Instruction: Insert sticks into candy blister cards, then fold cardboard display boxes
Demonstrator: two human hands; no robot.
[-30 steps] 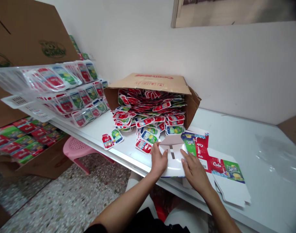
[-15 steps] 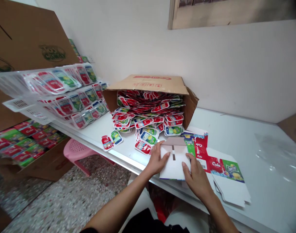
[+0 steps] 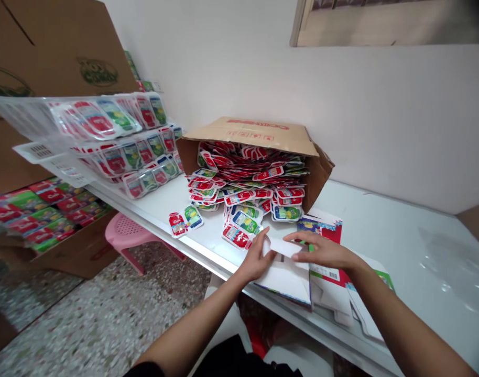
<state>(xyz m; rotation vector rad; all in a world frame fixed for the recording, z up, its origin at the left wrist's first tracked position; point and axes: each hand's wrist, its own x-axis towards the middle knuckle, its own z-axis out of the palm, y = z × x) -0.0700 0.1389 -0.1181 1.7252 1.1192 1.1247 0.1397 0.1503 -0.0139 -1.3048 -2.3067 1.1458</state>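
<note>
A small printed carton (image 3: 285,278), its white inside facing up, lies at the table's front edge. My left hand (image 3: 258,257) grips its left side, thumb on the inside and fingers behind the raised edge. With thumb and fingers my right hand (image 3: 320,250) pinches the white flap (image 3: 283,246) at the far side, which is tilted up. Flat cola and Sprite printed cartons (image 3: 329,273) lie partly under my right forearm. Beyond my hands, a pile of red and green candy packets (image 3: 241,226) spills from a cardboard box (image 3: 259,133).
Two loose packets (image 3: 185,220) lie left of the pile. Clear trays of packets (image 3: 145,152) are stacked on the left. A pink stool (image 3: 127,233) stands on the floor beside a big carton of printed boxes (image 3: 46,214). Clear plastic (image 3: 452,256) lies at right.
My right hand has moved from the carton's right side up to its far flap, which is now lifted. My left hand stays on the left side. The view has shifted slightly.
</note>
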